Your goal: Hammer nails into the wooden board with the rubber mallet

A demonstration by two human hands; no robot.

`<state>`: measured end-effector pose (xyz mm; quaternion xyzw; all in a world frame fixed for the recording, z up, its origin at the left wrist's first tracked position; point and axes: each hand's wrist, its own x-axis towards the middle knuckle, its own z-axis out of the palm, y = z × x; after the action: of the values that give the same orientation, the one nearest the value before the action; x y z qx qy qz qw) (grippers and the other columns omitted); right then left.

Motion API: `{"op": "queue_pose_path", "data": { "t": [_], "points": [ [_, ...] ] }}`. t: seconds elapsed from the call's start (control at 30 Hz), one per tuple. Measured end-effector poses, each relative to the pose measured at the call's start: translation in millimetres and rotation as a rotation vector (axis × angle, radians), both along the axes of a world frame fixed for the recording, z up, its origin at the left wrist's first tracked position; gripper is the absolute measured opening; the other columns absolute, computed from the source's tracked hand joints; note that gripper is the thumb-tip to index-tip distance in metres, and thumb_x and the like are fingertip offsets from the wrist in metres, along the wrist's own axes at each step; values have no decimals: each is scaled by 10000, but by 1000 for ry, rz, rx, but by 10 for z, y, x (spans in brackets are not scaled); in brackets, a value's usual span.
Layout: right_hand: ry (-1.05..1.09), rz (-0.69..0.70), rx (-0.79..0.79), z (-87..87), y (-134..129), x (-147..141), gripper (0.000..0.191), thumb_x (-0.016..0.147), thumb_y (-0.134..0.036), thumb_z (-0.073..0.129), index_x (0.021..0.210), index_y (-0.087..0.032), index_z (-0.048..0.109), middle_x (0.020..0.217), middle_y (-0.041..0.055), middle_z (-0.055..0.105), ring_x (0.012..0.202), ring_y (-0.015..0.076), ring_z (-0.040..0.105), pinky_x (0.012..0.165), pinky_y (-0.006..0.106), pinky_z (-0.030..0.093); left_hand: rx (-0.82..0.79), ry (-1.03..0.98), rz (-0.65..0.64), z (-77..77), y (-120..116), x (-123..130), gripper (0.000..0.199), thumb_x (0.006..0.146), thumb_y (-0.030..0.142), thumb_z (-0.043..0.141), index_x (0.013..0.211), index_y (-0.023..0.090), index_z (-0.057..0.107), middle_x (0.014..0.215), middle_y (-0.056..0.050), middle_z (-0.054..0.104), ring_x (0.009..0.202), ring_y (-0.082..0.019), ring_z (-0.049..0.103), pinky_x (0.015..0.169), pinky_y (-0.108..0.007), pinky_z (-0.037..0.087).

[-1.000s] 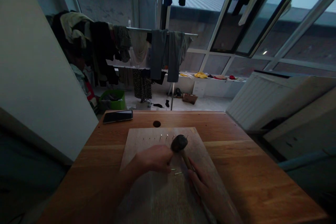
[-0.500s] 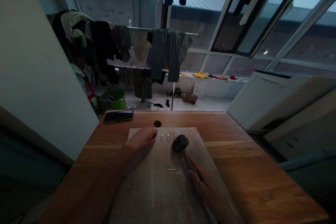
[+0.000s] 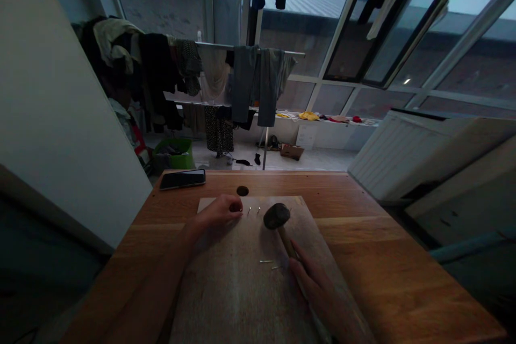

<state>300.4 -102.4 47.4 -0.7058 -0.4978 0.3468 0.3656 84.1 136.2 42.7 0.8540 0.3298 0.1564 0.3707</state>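
My left hand (image 3: 220, 210) is closed in a pinch near the far left of a wooden board (image 3: 229, 279). A small bright tip, apparently a nail (image 3: 241, 210), shows at its fingertips. Just right of these fingers, two nails (image 3: 258, 210) stand upright in the board. My right hand (image 3: 312, 279) is wrapped round the handle of a hammer (image 3: 277, 216). The dark hammer head is raised above the board, right of the standing nails, and hides part of the surface behind it. Two loose nails (image 3: 266, 262) lie flat on the board, left of the right hand.
The board rests on a wooden table (image 3: 363, 247). A phone (image 3: 183, 179) lies at the table's far left corner, and a round dark hole (image 3: 242, 191) sits beyond the board. Past the table are a green basket (image 3: 175, 153) and a rack of hanging clothes (image 3: 244, 83).
The fingers of my left hand have shifted and opened a loop between thumb and forefinger, still at the same spot. The hammer head has tilted and risen slightly, covering nails seen earlier.
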Motion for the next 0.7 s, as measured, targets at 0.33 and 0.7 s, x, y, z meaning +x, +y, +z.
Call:
{"op": "queue_pose_path", "data": {
  "t": [0.33, 0.7],
  "points": [
    [102, 79, 34, 110, 397, -354, 618, 970, -456, 427, 1528, -195, 472, 703, 1, 678, 606, 184, 647, 583, 286, 522, -11, -112, 34, -88, 17, -22, 122, 792, 255, 681, 827, 149, 728, 774, -26, 690, 726, -166, 619, 654, -248, 437],
    [96, 166, 29, 140, 525, -484, 589, 982, -411, 413, 1524, -187, 468, 650, -36, 557, 525, 138, 522, 506, 244, 423, -76, -193, -63, -47, -14, 5, 171, 824, 235, 643, 893, 125, 753, 861, -37, 708, 813, -193, 624, 731, -273, 459]
  ]
}}
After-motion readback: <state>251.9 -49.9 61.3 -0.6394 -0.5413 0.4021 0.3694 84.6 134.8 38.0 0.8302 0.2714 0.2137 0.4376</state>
